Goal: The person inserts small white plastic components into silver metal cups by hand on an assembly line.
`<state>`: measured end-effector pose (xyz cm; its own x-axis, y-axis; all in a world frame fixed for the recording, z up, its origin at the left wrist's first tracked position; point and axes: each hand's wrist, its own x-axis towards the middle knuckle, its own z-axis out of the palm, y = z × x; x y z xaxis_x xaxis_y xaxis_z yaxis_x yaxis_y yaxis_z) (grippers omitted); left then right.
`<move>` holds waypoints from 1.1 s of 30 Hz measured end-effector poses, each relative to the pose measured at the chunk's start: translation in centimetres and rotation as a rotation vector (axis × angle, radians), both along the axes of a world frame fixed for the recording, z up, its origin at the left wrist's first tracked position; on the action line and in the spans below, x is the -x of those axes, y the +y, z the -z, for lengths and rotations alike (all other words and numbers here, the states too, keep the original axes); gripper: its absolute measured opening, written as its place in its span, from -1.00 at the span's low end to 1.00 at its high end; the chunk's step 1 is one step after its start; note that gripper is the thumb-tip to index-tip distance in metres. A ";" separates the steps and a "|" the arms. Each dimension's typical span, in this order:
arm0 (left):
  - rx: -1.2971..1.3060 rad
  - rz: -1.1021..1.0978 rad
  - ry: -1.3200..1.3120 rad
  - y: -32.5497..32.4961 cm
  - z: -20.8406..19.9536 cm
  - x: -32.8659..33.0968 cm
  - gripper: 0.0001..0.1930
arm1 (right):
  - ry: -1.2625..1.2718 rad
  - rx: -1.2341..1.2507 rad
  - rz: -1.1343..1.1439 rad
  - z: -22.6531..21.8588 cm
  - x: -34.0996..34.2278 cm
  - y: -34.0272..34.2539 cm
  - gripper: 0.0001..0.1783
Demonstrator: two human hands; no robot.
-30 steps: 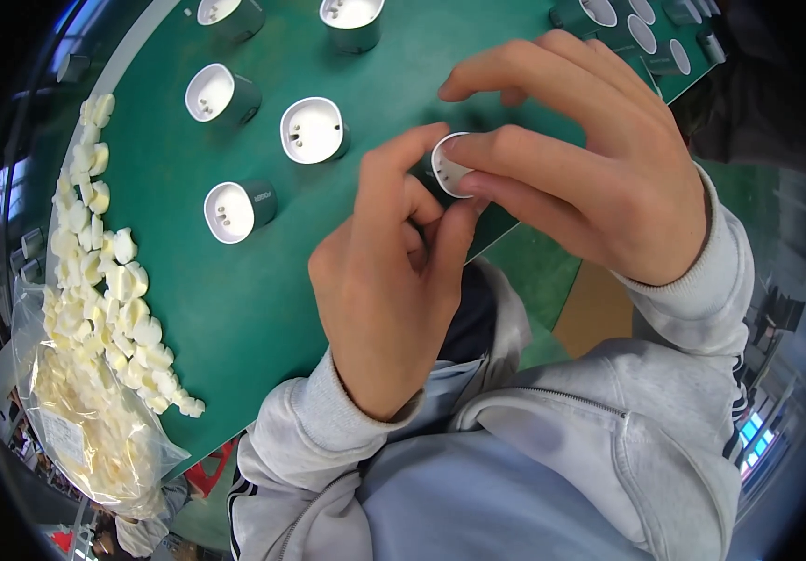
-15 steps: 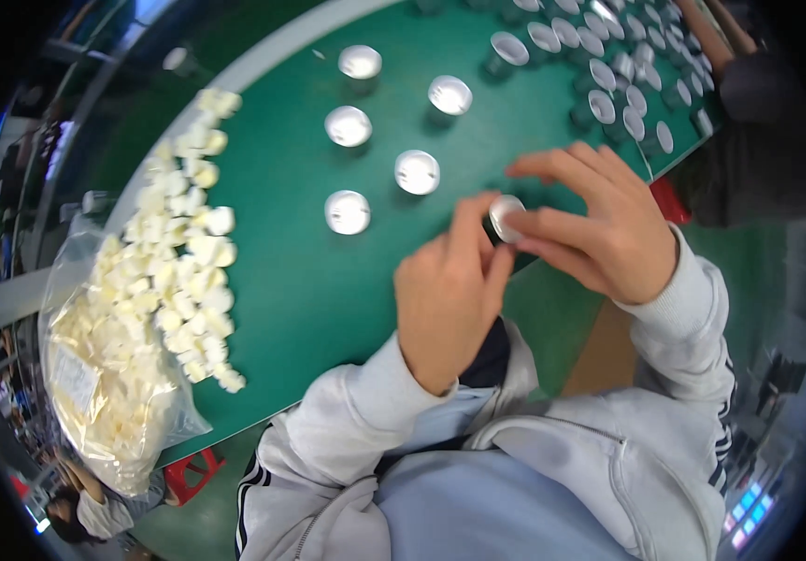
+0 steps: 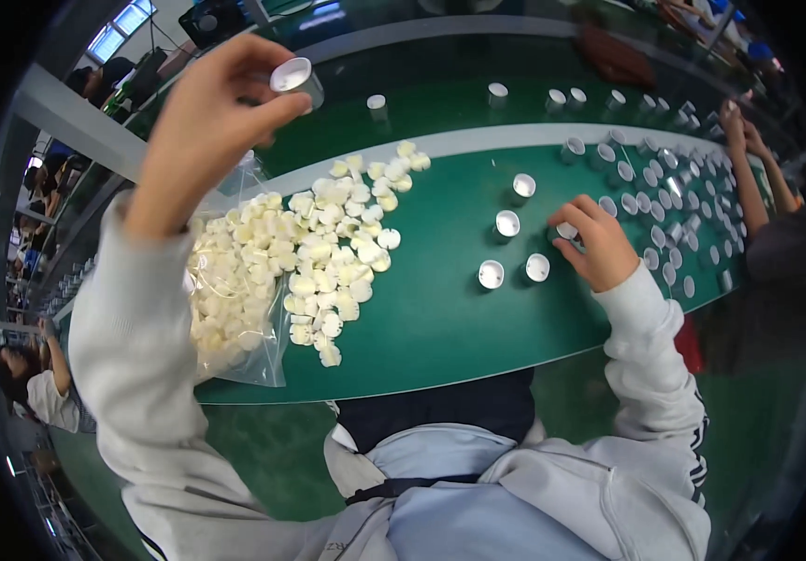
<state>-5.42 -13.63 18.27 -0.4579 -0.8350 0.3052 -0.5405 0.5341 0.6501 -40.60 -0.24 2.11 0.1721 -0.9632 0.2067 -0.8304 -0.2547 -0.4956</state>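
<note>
Raised at the upper left, my left hand (image 3: pixel 221 107) is closed around a small clear cup (image 3: pixel 292 77) with a white inside, gripped between thumb and fingers. My right hand (image 3: pixel 601 245) reaches over the green table, its thumb and fingers closed on another small cup (image 3: pixel 566 230) standing there. Left of that hand stand several more such cups, among them a near one (image 3: pixel 491 275) and a farther one (image 3: pixel 523 186). Small dark marks show inside the nearer ones. Between my arms lies a loose heap of cream-coloured, scallop-edged pieces (image 3: pixel 342 252).
A clear plastic bag (image 3: pixel 267 360) full of similar cream pieces lies beside my left forearm. Many cups (image 3: pixel 664 199) crowd the table's right side, near another person's hands (image 3: pixel 744 131). Beyond the pale ledge (image 3: pixel 487 140), a row of cups (image 3: pixel 497 93) stands on a dark green surface.
My left hand has swung up and left with a cup. My right hand has come away from it onto a cup on the table. The view has shifted left.
</note>
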 end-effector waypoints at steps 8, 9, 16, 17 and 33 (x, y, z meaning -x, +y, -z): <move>-0.014 -0.348 -0.565 -16.3 14.1 -1.7 -0.64 | 0.180 0.161 -0.272 -4.7 -4.4 -17.0 -0.77; -0.071 -0.372 -0.567 -16.8 15.2 -1.0 -0.63 | 0.259 0.106 -0.239 -4.2 -5.0 -19.6 -0.76; -0.002 -0.388 -0.708 -18.0 17.2 -3.7 -0.52 | 0.538 -0.222 -0.158 0.4 -9.2 -26.7 -0.60; 0.091 -0.398 -0.776 -17.0 16.0 -3.2 -0.53 | 0.501 -0.184 -0.150 -0.8 -8.8 -25.5 -0.54; 0.176 0.544 -0.514 8.2 15.0 9.4 -0.66 | 0.346 -0.051 -0.275 -3.2 -1.9 -12.8 -0.63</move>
<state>-14.79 -5.47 3.26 -0.9104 -0.4107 0.0500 -0.3837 0.8834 0.2690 -38.68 -13.02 5.35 0.4740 -0.8794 0.0450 -0.8543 -0.4716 -0.2185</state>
